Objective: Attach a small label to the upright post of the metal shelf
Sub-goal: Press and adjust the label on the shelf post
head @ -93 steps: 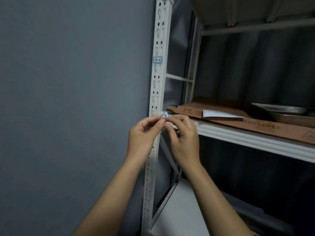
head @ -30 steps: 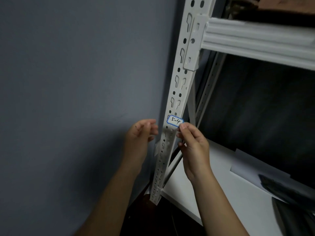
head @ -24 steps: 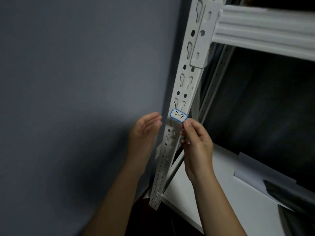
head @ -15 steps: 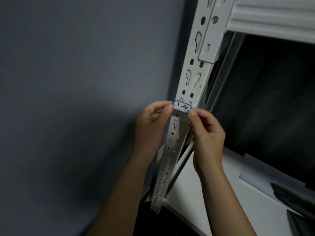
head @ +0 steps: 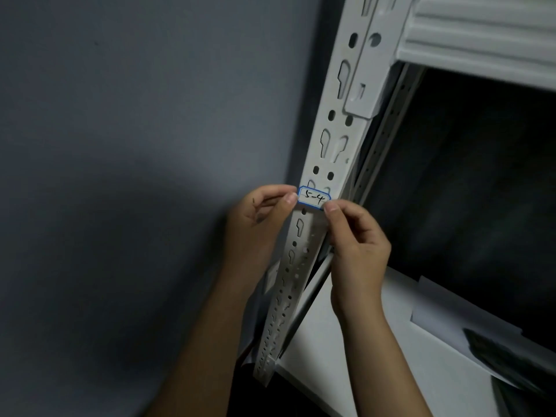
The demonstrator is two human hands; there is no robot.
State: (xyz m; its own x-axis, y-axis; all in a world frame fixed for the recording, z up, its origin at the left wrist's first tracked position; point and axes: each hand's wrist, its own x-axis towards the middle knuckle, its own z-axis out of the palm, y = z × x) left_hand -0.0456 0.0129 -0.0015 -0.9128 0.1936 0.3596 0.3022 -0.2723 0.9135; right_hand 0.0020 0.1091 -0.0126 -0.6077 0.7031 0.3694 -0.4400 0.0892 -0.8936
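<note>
A white perforated post (head: 329, 164) of a metal shelf runs from upper right to lower left, beside a grey wall (head: 126, 145). A small white label (head: 313, 198) with a blue border and a handwritten mark lies across the front face of the post, over a pair of keyhole slots, about midway along the visible length.

The left hand (head: 258, 224) has its fingers curled, and its thumb tip presses the left end of the label against the post. The right hand (head: 358, 245) is likewise curled, with its thumb tip on the lower right corner of the label; whether a fingertip behind completes a pinch cannot be told. Both forearms rise from the bottom edge, one on each side of the post.

A ribbed white beam (head: 481, 34) hooks into the post at upper right. Below it, a white lower shelf (head: 346, 356) carries a pale sheet (head: 445, 314) and a dark, indistinct object (head: 511, 356) at the right edge. The shelf interior is dark.
</note>
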